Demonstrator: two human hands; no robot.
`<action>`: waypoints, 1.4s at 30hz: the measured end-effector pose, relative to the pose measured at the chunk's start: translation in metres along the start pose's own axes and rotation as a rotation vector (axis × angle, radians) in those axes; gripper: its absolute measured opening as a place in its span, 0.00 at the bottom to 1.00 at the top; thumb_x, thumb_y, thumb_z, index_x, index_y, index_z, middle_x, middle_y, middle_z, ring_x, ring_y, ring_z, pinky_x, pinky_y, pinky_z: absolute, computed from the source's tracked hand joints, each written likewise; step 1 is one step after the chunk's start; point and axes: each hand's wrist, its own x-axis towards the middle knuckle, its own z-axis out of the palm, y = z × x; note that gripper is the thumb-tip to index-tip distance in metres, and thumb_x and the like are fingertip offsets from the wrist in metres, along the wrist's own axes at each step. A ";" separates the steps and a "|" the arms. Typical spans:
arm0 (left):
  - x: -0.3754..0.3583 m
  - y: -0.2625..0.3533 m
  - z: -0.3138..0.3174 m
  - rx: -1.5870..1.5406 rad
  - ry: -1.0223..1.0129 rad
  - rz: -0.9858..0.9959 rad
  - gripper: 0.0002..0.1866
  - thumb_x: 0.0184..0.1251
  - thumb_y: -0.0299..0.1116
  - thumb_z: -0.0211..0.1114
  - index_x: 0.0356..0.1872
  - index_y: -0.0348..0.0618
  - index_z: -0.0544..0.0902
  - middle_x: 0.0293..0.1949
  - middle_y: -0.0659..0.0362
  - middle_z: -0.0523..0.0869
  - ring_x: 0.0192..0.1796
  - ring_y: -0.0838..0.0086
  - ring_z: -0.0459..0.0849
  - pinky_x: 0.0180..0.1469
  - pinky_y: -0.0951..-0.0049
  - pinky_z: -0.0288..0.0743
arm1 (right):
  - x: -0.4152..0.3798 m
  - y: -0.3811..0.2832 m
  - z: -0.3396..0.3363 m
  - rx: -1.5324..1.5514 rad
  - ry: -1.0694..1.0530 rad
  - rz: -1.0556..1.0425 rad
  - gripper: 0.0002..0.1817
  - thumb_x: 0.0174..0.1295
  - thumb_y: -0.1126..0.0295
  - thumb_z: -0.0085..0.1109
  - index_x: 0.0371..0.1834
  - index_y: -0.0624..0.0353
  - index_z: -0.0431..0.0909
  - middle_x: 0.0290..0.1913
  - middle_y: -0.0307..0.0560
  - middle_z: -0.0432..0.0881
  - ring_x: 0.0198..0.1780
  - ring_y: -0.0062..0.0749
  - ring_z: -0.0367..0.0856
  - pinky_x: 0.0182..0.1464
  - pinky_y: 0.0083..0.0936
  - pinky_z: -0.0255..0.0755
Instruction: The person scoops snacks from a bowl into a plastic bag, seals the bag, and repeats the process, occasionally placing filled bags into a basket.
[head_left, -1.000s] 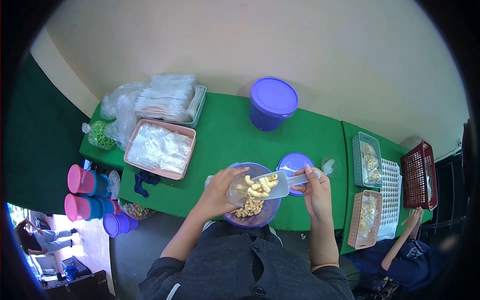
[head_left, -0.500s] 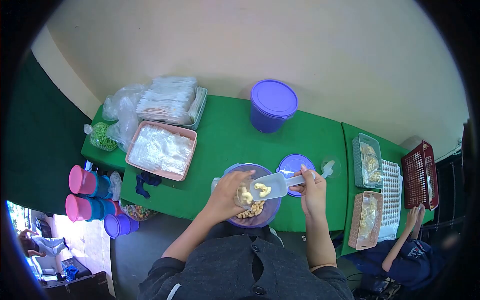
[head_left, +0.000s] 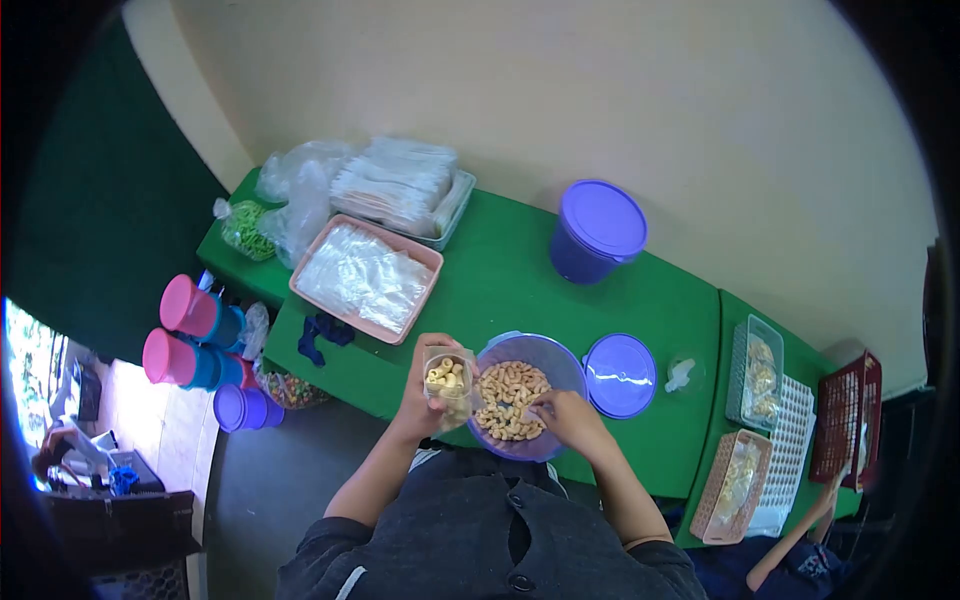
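My left hand is wrapped round a small clear plastic container with pale curved snack pieces in it, held at the left rim of a purple tub. Many tan curved snacks lie in the tub. My right hand reaches over the tub's right side, fingers closed low among the snacks. A whitish bit of the scoop shows at its fingertips; most of it is hidden.
A purple lid and a small clear dish lie right of the tub. Behind stands a lidded purple bucket. Baskets of plastic bags are at left. A co-worker's arm reaches toward a red basket.
My right hand has lowered the scoop from the container's mouth into the tub. My left hand has moved left with the container, now turned upright. The view has shifted.
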 end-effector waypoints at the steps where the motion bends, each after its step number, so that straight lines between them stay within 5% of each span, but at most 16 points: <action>1: -0.003 0.008 0.002 -0.092 0.022 -0.047 0.51 0.42 0.69 0.70 0.56 0.46 0.53 0.44 0.48 0.80 0.44 0.68 0.83 0.46 0.70 0.80 | 0.005 0.001 0.008 -0.003 0.063 -0.100 0.13 0.63 0.66 0.58 0.43 0.65 0.82 0.40 0.56 0.83 0.43 0.52 0.81 0.48 0.38 0.74; 2: -0.006 0.015 0.004 -0.185 0.047 -0.090 0.52 0.39 0.66 0.73 0.56 0.46 0.53 0.45 0.47 0.80 0.45 0.68 0.82 0.46 0.70 0.80 | 0.011 -0.001 0.013 -0.004 0.123 -0.202 0.14 0.62 0.66 0.59 0.44 0.66 0.81 0.44 0.58 0.82 0.47 0.55 0.79 0.51 0.38 0.73; 3: -0.009 0.019 0.008 -0.169 0.054 -0.015 0.47 0.51 0.62 0.70 0.56 0.44 0.50 0.45 0.46 0.80 0.44 0.68 0.83 0.47 0.72 0.79 | 0.011 -0.024 0.001 0.049 0.189 -0.253 0.15 0.63 0.66 0.59 0.48 0.65 0.79 0.50 0.57 0.80 0.53 0.48 0.78 0.54 0.35 0.72; 4: -0.013 0.021 0.006 -0.159 0.082 -0.002 0.47 0.51 0.62 0.70 0.56 0.44 0.50 0.45 0.46 0.80 0.44 0.68 0.83 0.47 0.72 0.79 | 0.013 -0.043 -0.007 0.045 0.168 -0.278 0.15 0.63 0.66 0.59 0.48 0.65 0.79 0.50 0.57 0.80 0.53 0.48 0.78 0.54 0.35 0.72; 6: -0.023 0.025 0.001 0.009 0.079 -0.111 0.38 0.63 0.58 0.61 0.56 0.41 0.54 0.47 0.47 0.78 0.48 0.68 0.80 0.53 0.72 0.75 | 0.016 -0.075 -0.016 0.684 0.240 -0.312 0.13 0.63 0.67 0.59 0.46 0.63 0.79 0.48 0.53 0.80 0.54 0.42 0.78 0.55 0.33 0.71; 7: -0.028 0.020 -0.013 0.219 0.013 -0.118 0.29 0.72 0.55 0.51 0.56 0.37 0.60 0.50 0.49 0.75 0.54 0.68 0.76 0.59 0.69 0.68 | 0.018 -0.088 -0.021 0.736 0.254 -0.391 0.09 0.63 0.71 0.61 0.42 0.65 0.80 0.44 0.49 0.80 0.49 0.36 0.79 0.53 0.29 0.70; 10: -0.038 0.024 -0.003 0.342 0.073 -0.077 0.30 0.74 0.56 0.46 0.57 0.35 0.66 0.51 0.50 0.73 0.57 0.67 0.72 0.62 0.67 0.63 | 0.028 -0.094 0.004 0.727 0.213 -0.535 0.07 0.60 0.74 0.64 0.39 0.65 0.81 0.41 0.48 0.80 0.45 0.33 0.78 0.50 0.26 0.70; 14: -0.045 0.040 -0.007 0.432 0.045 -0.049 0.35 0.72 0.59 0.44 0.63 0.35 0.64 0.62 0.47 0.71 0.65 0.62 0.71 0.67 0.62 0.60 | 0.033 -0.107 0.024 0.893 0.264 -0.419 0.04 0.55 0.78 0.66 0.32 0.66 0.81 0.35 0.46 0.80 0.40 0.31 0.78 0.46 0.25 0.70; 18: -0.051 0.042 -0.012 0.368 0.121 -0.041 0.40 0.72 0.61 0.38 0.70 0.34 0.61 0.69 0.46 0.67 0.70 0.61 0.66 0.70 0.62 0.57 | 0.027 -0.131 0.025 0.736 0.145 -0.599 0.03 0.55 0.77 0.64 0.30 0.66 0.81 0.34 0.48 0.81 0.40 0.33 0.78 0.46 0.26 0.69; 19: -0.051 0.046 -0.016 0.372 0.135 -0.037 0.40 0.72 0.61 0.38 0.70 0.34 0.61 0.69 0.46 0.67 0.70 0.61 0.66 0.70 0.62 0.57 | 0.033 -0.131 0.019 0.707 0.270 -0.618 0.03 0.55 0.77 0.64 0.30 0.65 0.79 0.34 0.48 0.80 0.40 0.35 0.79 0.46 0.26 0.69; 24: -0.056 0.052 -0.028 0.375 0.131 -0.041 0.37 0.74 0.58 0.39 0.70 0.36 0.63 0.66 0.46 0.72 0.69 0.61 0.68 0.70 0.64 0.59 | 0.030 -0.143 0.018 0.633 0.157 -0.712 0.04 0.56 0.78 0.62 0.30 0.64 0.77 0.34 0.49 0.79 0.38 0.36 0.78 0.44 0.27 0.69; 29: -0.068 0.049 -0.026 0.503 0.176 -0.069 0.30 0.73 0.55 0.49 0.58 0.35 0.77 0.55 0.49 0.82 0.59 0.67 0.79 0.61 0.66 0.69 | 0.039 -0.131 0.019 0.667 0.323 -0.626 0.05 0.59 0.77 0.62 0.30 0.65 0.75 0.33 0.47 0.76 0.37 0.32 0.74 0.41 0.24 0.67; 32: -0.074 0.043 -0.024 0.466 0.418 -0.173 0.15 0.67 0.37 0.64 0.47 0.36 0.84 0.42 0.53 0.88 0.46 0.71 0.85 0.50 0.72 0.76 | 0.039 -0.130 0.029 0.608 0.323 -0.689 0.06 0.61 0.76 0.61 0.31 0.65 0.74 0.35 0.45 0.74 0.38 0.28 0.72 0.41 0.21 0.66; 34: -0.075 0.048 -0.022 0.560 0.466 -0.105 0.13 0.66 0.35 0.65 0.44 0.35 0.85 0.40 0.52 0.88 0.43 0.71 0.86 0.47 0.73 0.77 | 0.037 -0.131 0.036 0.727 0.355 -0.572 0.06 0.59 0.75 0.63 0.30 0.64 0.75 0.35 0.47 0.76 0.40 0.32 0.76 0.43 0.25 0.67; 37: -0.075 0.053 -0.020 0.634 0.509 -0.017 0.09 0.63 0.30 0.67 0.41 0.36 0.86 0.36 0.52 0.88 0.40 0.70 0.87 0.43 0.74 0.78 | 0.034 -0.142 0.043 1.104 0.230 -0.510 0.06 0.59 0.75 0.64 0.31 0.65 0.76 0.37 0.46 0.76 0.41 0.30 0.75 0.44 0.24 0.67; 42: -0.077 0.059 -0.018 0.617 0.507 0.060 0.09 0.59 0.30 0.70 0.38 0.37 0.87 0.35 0.53 0.89 0.38 0.70 0.87 0.42 0.73 0.78 | 0.035 -0.134 0.047 1.007 0.062 -0.527 0.07 0.57 0.76 0.67 0.33 0.65 0.77 0.36 0.43 0.75 0.40 0.25 0.73 0.44 0.20 0.65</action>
